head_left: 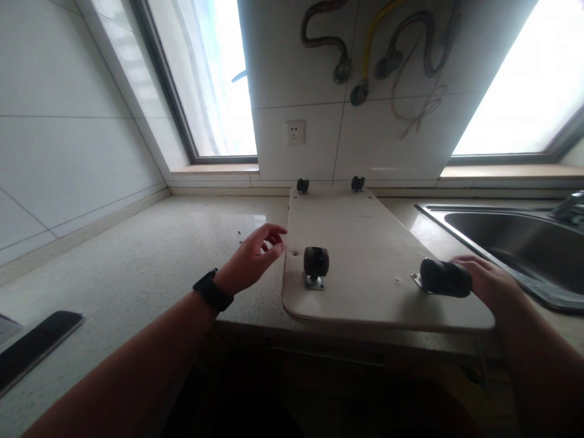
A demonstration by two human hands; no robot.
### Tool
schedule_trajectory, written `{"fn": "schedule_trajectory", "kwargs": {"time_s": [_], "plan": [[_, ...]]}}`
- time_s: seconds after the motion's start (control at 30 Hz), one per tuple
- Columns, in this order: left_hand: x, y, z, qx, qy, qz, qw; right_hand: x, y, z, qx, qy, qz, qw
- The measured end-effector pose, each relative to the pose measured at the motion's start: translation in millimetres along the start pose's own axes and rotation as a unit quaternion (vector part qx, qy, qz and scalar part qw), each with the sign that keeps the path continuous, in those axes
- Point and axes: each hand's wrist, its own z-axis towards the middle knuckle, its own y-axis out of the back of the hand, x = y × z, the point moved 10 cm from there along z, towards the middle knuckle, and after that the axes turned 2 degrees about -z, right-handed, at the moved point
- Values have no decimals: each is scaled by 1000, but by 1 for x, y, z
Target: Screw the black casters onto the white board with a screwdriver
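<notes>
A pale board [351,237] lies on the countertop with swivel casters facing up. My left hand [254,254], a dark watch on its wrist, is at the board's left edge with fingers loosely curved and thumb apart. It holds nothing, and I cannot tell whether the fingertips touch the edge. Close by stands the near-left caster [316,263] on its metal plate. My right hand [490,283] is by the board's right edge, right behind the near-right caster [444,278], which hides its fingertips. Two more casters, one far left [302,185] and one far right [358,183], stand by the wall.
A metal sink [515,228] with a faucet [570,207] is set into the counter [150,261] at right. A dark, phone-like slab [39,347] lies at lower left. Hoses [367,55] hang on the tiled wall above a socket [294,132]. The board's near edge overhangs the counter front.
</notes>
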Motion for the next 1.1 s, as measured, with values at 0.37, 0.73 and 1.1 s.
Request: {"fn": "schedule_trajectory", "kwargs": {"time_s": [0.37,0.73,1.1], "plan": [[38,-56,-24,86,129,-152,976,14,-7,-14,12,-13,86,996],[31,-73,-33,79,121,-145,979,-7,-6,0,31,-45,65,996],[87,55,5,-65,22,198,978,-17,-4,8,48,-58,35,997]]}}
